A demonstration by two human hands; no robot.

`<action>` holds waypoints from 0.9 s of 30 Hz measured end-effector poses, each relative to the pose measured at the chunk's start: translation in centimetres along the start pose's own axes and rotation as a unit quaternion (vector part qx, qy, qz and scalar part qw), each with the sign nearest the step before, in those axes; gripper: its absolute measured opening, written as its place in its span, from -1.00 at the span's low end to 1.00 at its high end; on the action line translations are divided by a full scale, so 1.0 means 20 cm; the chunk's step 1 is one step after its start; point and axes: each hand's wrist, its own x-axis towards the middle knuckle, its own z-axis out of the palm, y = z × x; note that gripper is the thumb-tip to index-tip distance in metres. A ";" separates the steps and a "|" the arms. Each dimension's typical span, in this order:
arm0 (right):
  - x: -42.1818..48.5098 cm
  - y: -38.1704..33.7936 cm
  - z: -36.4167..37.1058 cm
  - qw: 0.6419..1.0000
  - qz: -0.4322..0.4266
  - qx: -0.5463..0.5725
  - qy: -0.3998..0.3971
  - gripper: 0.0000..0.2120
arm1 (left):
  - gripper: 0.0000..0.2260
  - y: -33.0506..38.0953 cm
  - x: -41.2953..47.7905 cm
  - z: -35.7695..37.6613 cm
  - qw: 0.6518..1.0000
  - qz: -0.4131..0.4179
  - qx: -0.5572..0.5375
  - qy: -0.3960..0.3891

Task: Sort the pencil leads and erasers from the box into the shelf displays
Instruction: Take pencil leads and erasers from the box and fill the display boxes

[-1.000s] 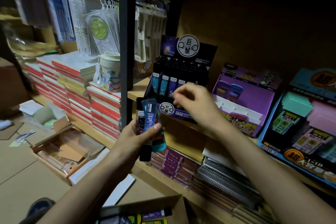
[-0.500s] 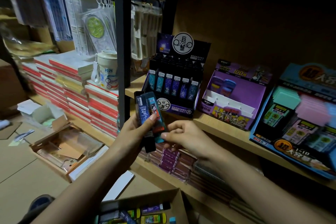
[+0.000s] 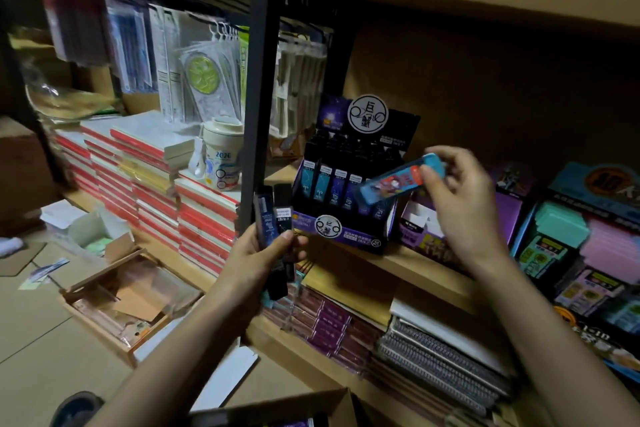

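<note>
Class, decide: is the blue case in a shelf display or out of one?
Out. The right hand pinches the blue case by one end, tilted, in front of the black display.

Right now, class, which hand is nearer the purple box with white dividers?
Right. The right hand, pinching a blue case, hovers over the purple box; the left hand, gripping dark lead cases, is well left.

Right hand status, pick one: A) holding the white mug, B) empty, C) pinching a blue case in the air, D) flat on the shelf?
C: the right hand pinches one end of the blue case, held in the air in front of the lead display.
</note>
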 end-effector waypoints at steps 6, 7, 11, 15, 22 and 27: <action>0.07 0.08 -0.35 0.960 -0.076 -0.248 0.100 -0.77 | -0.88 -0.05 0.00 0.12 0.999 0.008 0.024 -0.032; 0.08 0.10 -0.40 0.954 -0.078 -0.273 0.096 -0.77 | -0.86 -0.06 0.00 0.13 0.999 0.006 0.025 -0.037; 0.08 0.18 -0.48 0.950 -0.072 -0.289 0.092 -0.80 | -0.81 -0.09 0.00 0.19 0.998 -0.008 0.031 -0.056; 0.06 0.28 -0.41 0.941 -0.084 -0.323 0.045 -0.83 | -0.71 -0.11 -0.01 0.21 0.996 -0.022 0.030 -0.076; 0.05 0.40 -0.35 0.931 -0.004 -0.363 -0.034 -0.80 | -0.72 -0.12 -0.02 0.21 0.995 -0.035 0.038 -0.087; 0.00 0.32 -0.31 0.911 -0.078 -0.405 0.006 -0.76 | -0.71 -0.12 -0.04 0.22 0.994 -0.042 0.030 -0.093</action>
